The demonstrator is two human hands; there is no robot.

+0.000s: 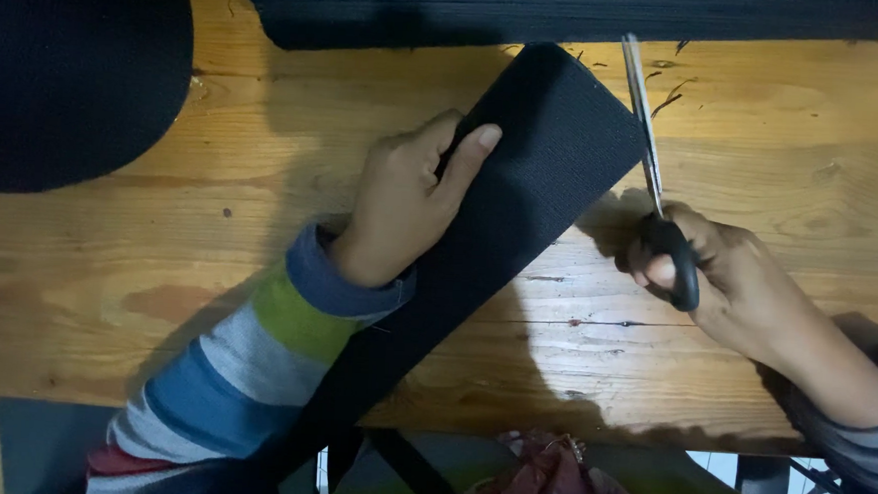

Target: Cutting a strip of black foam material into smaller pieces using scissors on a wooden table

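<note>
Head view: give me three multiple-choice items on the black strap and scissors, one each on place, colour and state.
1. Where does the left hand rest?
A on the wide black woven strap
B on the floor
C on the scissors

2. What colour are the handles of the steel scissors?
A red
B black
C yellow

3. How are the scissors held?
A lying loose on the wooden table
B hanging from a hook
C gripped by the right hand

Key: A, its fingers press the strap; B, dark handles; C, hand wraps handles, blades at strap's end.
</note>
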